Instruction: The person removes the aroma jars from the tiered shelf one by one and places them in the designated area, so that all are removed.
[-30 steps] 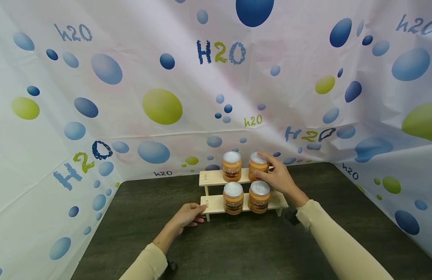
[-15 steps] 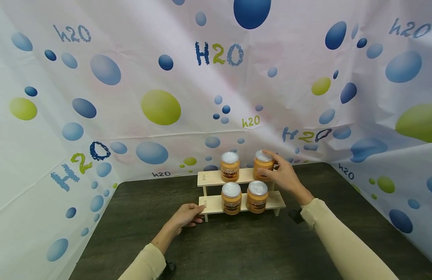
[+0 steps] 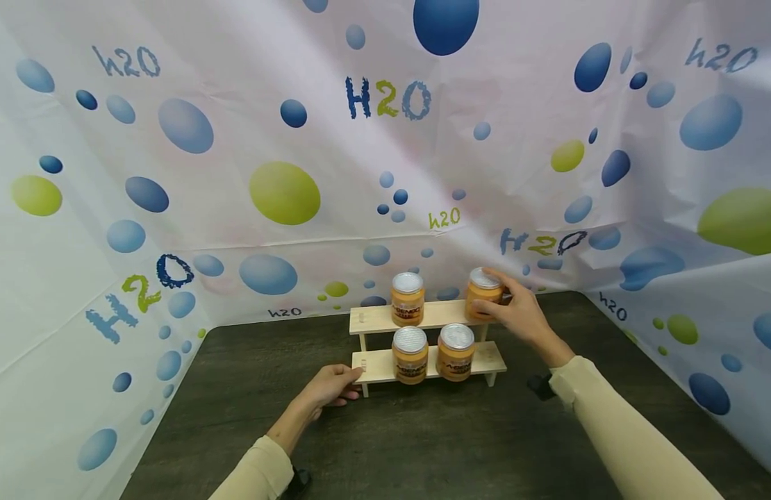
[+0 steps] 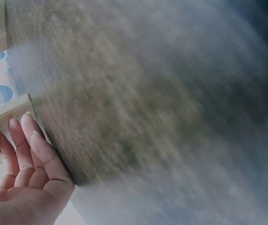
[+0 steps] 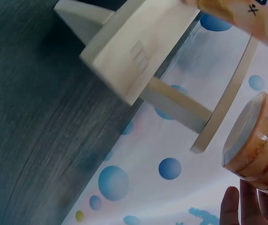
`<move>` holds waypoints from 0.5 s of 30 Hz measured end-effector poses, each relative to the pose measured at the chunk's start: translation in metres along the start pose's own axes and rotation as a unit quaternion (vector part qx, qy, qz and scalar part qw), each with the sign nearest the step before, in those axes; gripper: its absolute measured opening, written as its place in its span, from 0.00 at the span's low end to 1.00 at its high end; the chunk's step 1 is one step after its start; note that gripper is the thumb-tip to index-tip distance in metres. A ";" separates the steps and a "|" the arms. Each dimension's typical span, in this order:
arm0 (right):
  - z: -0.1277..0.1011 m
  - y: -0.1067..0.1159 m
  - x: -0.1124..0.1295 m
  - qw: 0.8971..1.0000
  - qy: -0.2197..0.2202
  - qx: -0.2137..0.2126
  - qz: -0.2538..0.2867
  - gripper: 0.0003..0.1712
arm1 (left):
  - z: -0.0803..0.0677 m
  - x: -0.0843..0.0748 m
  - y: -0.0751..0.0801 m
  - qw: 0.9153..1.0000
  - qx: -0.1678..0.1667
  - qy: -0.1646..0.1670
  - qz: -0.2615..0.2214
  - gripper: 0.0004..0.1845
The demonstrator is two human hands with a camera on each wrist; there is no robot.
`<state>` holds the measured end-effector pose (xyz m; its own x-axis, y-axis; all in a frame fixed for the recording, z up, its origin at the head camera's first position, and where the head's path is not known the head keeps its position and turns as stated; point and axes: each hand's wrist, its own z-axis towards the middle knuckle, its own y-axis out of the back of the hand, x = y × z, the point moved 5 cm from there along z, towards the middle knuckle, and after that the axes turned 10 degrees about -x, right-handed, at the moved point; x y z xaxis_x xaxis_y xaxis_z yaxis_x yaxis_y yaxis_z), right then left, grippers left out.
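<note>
A two-step wooden rack (image 3: 373, 362) stands on a dark table (image 3: 423, 444). Two orange jars with silver lids (image 3: 410, 354) (image 3: 456, 351) sit on its lower step and one jar (image 3: 407, 298) on the upper step. My right hand (image 3: 519, 312) grips another orange jar (image 3: 483, 293) at the right end of the upper step; in the right wrist view this jar (image 5: 258, 145) shows beside the fingertips (image 5: 246, 206). My left hand (image 3: 332, 385) rests with straight fingers (image 4: 28, 145) against the left end of the lower step (image 4: 7, 117).
White sheets printed with blue and green bubbles and "H2O" (image 3: 285, 194) wall the table at the back and both sides. Dark tabletop stretches in front of the rack and to its right (image 3: 585, 326).
My right hand has moved the gripped jar to the right along the upper step, away from the other upper jar. The left hand stays at the rack's lower left end.
</note>
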<state>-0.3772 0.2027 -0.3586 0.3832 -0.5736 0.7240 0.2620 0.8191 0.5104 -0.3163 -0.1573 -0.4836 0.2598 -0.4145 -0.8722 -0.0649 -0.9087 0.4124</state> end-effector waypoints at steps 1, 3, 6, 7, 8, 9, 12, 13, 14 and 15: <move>0.000 0.002 -0.001 1.000 0.005 -0.003 -0.002 0.41 | 0.000 0.000 0.000 1.000 0.002 0.000 -0.001 0.22; -0.001 0.006 -0.003 1.000 0.009 -0.008 -0.006 0.41 | 0.000 0.001 0.000 1.000 0.002 -0.001 -0.001 0.23; -0.002 0.012 -0.006 1.000 0.013 -0.015 -0.012 0.41 | 0.000 0.000 0.000 1.000 0.002 -0.001 -0.001 0.23; -0.003 0.014 -0.008 1.000 0.013 -0.018 -0.015 0.41 | 0.000 0.000 0.000 1.000 0.002 -0.001 -0.001 0.23; -0.004 0.016 -0.009 1.000 0.012 -0.020 -0.019 0.41 | 0.000 0.000 0.000 1.000 0.001 -0.001 -0.001 0.23; -0.004 0.018 -0.011 0.999 0.013 -0.022 -0.023 0.41 | 0.000 0.000 0.000 1.000 0.002 0.000 -0.002 0.23; -0.006 0.023 -0.016 0.999 0.011 -0.029 -0.037 0.41 | -0.001 -0.001 0.000 1.000 0.005 -0.004 -0.003 0.23; -0.006 0.025 -0.018 0.999 0.010 -0.030 -0.041 0.41 | -0.001 -0.001 0.000 1.000 0.006 -0.004 -0.005 0.22; -0.007 0.026 -0.020 0.998 0.009 -0.032 -0.043 0.42 | -0.001 -0.001 0.000 1.000 0.007 -0.006 -0.006 0.22; -0.007 0.027 -0.022 0.998 0.008 -0.034 -0.046 0.42 | -0.001 -0.001 0.000 1.000 0.008 -0.006 -0.007 0.22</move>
<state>-0.3719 0.2376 -0.3640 0.3682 -0.6469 0.6678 0.3553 0.7617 0.5419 -0.3155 -0.1571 -0.4823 0.2494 -0.4029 -0.8806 -0.0764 -0.9147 0.3969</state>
